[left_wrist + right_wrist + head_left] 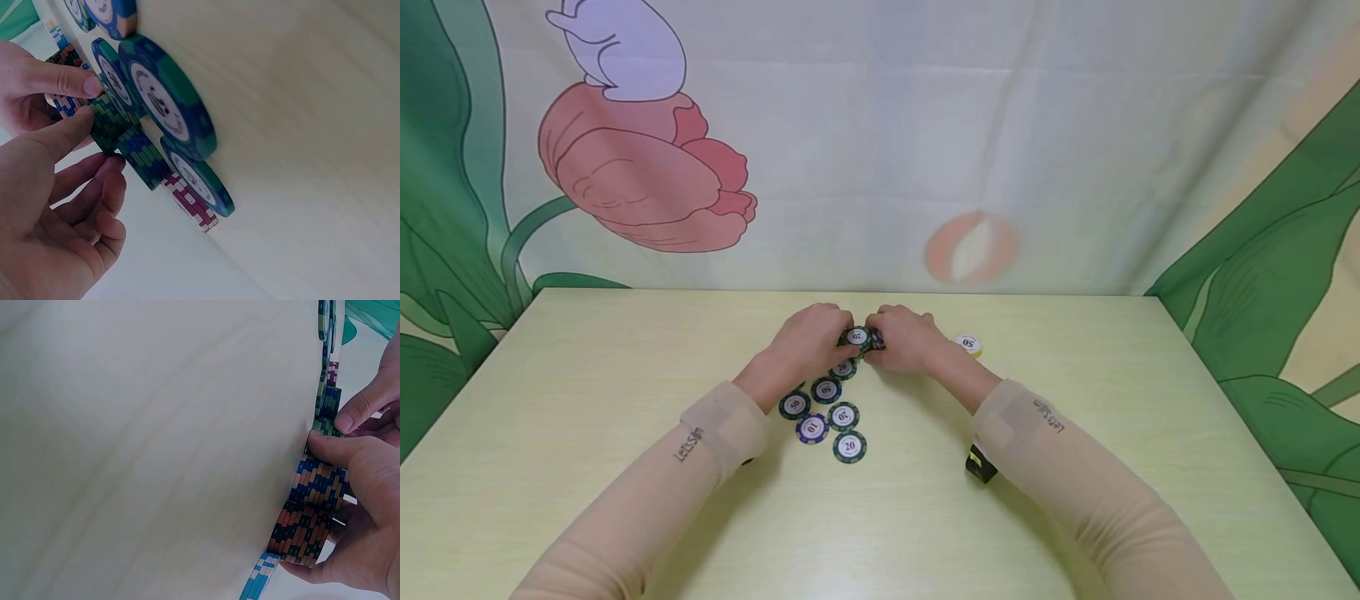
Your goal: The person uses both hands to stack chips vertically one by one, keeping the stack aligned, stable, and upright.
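A stack of green poker chips marked 20 stands between both hands. My left hand pinches the stack with thumb and fingers; the left wrist view shows its other fingers curled loosely. From the opposite side, my right hand holds the same stack, its thumb on the chips' edges. Its remaining fingers reach behind a blue-and-orange stack and a black-and-orange stack. Loose chips lie nearer me, including a green 20 chip and a blue 10 chip.
A row of stacks runs along the back, with a dark blue-green stack, a maroon-and-white stack and light-blue-and-white chips. A yellow-edged 50 chip sits right of my right hand. A small black object shows beneath my right sleeve.
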Demonstrator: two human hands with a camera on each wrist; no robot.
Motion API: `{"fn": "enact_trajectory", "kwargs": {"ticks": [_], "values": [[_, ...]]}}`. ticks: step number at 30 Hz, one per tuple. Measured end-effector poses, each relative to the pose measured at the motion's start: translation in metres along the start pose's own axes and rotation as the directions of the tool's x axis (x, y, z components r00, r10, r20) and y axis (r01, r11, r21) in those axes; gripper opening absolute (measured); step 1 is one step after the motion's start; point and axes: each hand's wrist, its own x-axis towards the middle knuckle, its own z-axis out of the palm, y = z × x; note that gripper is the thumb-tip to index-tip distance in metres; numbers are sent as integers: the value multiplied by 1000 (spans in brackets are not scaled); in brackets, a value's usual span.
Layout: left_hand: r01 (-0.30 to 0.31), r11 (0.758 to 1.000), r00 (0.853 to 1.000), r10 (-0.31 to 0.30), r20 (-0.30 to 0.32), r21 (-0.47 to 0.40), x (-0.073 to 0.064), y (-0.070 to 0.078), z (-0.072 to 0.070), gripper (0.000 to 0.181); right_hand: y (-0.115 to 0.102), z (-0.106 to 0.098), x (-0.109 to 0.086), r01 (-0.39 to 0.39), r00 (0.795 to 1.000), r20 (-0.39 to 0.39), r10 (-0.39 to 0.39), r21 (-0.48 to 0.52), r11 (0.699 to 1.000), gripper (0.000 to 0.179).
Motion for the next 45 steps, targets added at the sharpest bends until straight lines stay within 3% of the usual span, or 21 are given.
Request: {"fn": "enact_trajectory", "kwargs": {"ticks": [24,34,38,45], "values": [[7,1000,1000,-7,0,17,1,1,1,21,0,-1,0,-13,1000,16,13,4,1000,32],[24,1000,999,-24,-32,8,-6,3,-1,41,1,-1,0,-22,1000,21,22,15,1000,34],[13,1000,1000,-13,-4,3,-9,5,-4,29,2,0,1,-21,1000,18,20,18,1000,34],[-12,998,993,20,118,-61,-20,9,-10,19,1,1,1,-13,1000,14,13,13,1000,33]]}}
